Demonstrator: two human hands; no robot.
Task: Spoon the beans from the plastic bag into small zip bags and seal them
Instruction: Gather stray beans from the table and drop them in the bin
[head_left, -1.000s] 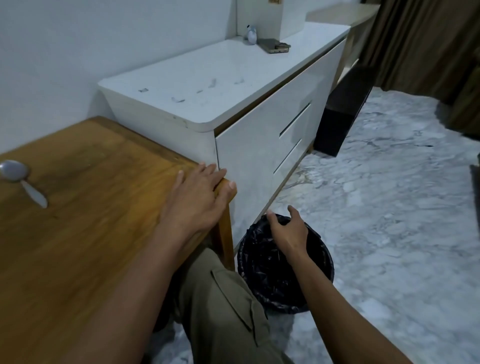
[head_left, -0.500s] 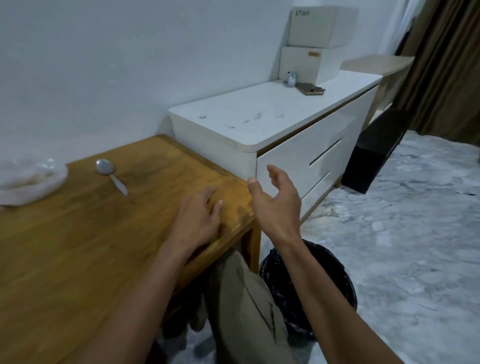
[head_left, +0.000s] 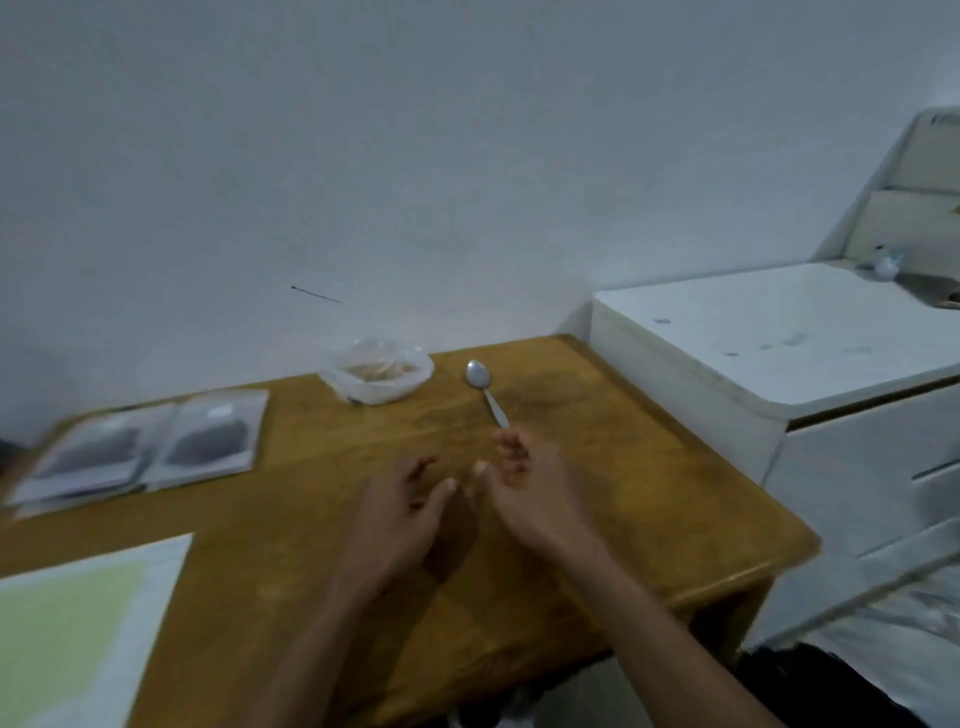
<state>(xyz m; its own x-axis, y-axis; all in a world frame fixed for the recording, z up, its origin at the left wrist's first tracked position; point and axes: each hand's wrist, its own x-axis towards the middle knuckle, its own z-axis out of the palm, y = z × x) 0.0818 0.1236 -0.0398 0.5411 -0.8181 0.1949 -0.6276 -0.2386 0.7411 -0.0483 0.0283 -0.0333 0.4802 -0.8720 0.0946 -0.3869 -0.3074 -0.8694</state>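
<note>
Both my left hand (head_left: 400, 512) and right hand (head_left: 535, 493) hover loosely curled, holding nothing. I'd take the spoon (head_left: 485, 391) by its handle tip, lifting level toward the plastic bag (head_left: 376, 375).

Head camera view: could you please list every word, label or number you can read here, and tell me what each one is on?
None can be read.
White box on the cabinet: a dark mark near its top edge, too blurred to read.
Flat packets on the table: a pale patch like a label, blurred, no text legible.
Spoon and plastic bag: no markings visible.
</note>
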